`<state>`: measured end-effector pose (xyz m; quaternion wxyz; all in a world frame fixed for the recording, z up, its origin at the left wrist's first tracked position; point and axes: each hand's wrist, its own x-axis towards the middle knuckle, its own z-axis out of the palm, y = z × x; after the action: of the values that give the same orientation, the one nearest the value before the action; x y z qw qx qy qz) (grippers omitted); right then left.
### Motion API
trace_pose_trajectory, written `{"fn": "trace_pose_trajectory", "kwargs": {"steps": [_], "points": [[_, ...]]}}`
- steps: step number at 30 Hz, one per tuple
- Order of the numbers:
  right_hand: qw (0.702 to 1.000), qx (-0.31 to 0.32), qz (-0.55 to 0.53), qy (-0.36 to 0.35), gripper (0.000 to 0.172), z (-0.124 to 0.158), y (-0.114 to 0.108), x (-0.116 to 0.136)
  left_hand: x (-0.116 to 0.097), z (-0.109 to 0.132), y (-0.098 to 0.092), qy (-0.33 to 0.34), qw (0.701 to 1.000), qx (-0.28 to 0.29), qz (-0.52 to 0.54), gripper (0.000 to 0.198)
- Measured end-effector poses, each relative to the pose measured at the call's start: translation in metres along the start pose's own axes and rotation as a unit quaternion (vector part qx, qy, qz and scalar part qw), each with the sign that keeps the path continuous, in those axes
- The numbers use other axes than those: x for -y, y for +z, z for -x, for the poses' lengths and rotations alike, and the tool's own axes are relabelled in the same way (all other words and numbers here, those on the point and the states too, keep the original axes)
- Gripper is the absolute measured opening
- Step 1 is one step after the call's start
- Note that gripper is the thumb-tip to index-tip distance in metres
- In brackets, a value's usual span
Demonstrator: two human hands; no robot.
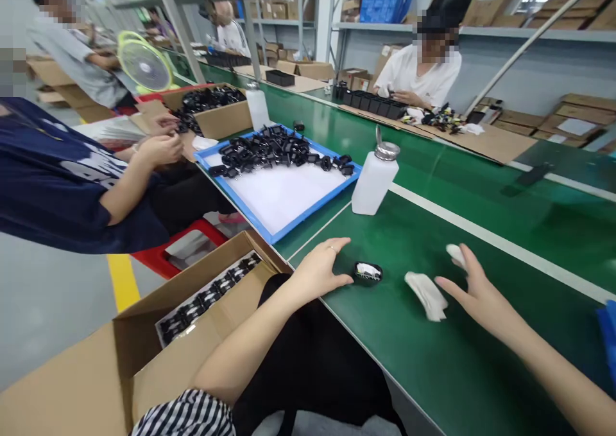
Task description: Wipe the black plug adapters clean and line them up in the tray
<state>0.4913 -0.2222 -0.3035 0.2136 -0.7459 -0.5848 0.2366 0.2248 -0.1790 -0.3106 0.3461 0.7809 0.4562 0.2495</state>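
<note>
My left hand (321, 270) rests on the green bench with its fingers spread, the fingertips right beside a small black oval part (368, 272) with a white patch on top. My right hand (481, 295) is open too, fingers stretched out. A white finger cot covers one fingertip (455, 253). Its index finger points at a folded white cloth (426, 295) lying between the two hands. Neither hand holds anything.
A white dispenser bottle (374, 179) stands behind the hands. A blue-rimmed tray (283, 230) with several black parts lies at the left. A cardboard box (144, 333) of packed black parts sits below the bench edge. Other people work to the left and across the bench.
</note>
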Motion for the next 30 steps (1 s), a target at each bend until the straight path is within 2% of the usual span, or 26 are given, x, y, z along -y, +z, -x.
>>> {"fn": "trace_pose_trajectory", "kwargs": {"steps": [2, 4, 6, 8, 12, 17, 19, 22, 24, 27, 30], "points": [[1.0, -0.014, 0.012, 0.022, 0.085, -0.004, 0.002, -0.002, 0.012, -0.01, -0.027, -0.003, 0.997, -0.052, -0.065, 0.048], [0.999, -0.002, 0.013, 0.034, 0.082, -0.005, 0.004, -0.003, 0.031, -0.024, -0.057, -0.059, 0.981, -0.143, -0.115, 0.037], [0.999, 0.0, 0.02, 0.028, 0.08, -0.005, 0.005, -0.002, 0.054, -0.041, -0.088, -0.147, 0.946, -0.252, -0.144, 0.032], [0.999, -0.001, 0.034, 0.017, 0.076, -0.005, 0.006, -0.002, 0.075, -0.056, -0.114, -0.193, 0.917, -0.313, -0.156, 0.029], [0.997, 0.001, 0.079, -0.016, 0.073, -0.007, 0.01, -0.009, 0.103, -0.077, -0.147, -0.217, 0.894, -0.362, -0.149, 0.02], [0.989, -0.036, 0.11, -0.091, 0.063, -0.013, 0.014, -0.023, 0.113, -0.091, -0.16, -0.208, 0.893, -0.397, -0.052, 0.011], [0.987, -0.047, 0.121, -0.098, 0.063, -0.013, 0.012, -0.024, 0.109, -0.092, -0.16, -0.205, 0.894, -0.396, -0.043, 0.011], [0.985, -0.061, 0.135, -0.088, 0.063, -0.009, 0.005, -0.015, 0.092, -0.088, -0.152, -0.184, 0.908, -0.357, 0.12, 0.012], [0.987, -0.056, 0.123, -0.089, 0.062, -0.003, 0.0, -0.001, 0.073, -0.081, -0.138, -0.166, 0.905, -0.3, 0.251, 0.012], [0.993, -0.005, 0.047, -0.108, 0.055, 0.006, -0.004, 0.029, 0.039, -0.063, -0.106, -0.16, 0.896, -0.195, 0.367, 0.016], [0.987, 0.045, -0.054, -0.143, 0.044, 0.011, -0.001, 0.063, 0.008, -0.044, -0.07, -0.175, 0.839, -0.045, 0.514, 0.016]]}}
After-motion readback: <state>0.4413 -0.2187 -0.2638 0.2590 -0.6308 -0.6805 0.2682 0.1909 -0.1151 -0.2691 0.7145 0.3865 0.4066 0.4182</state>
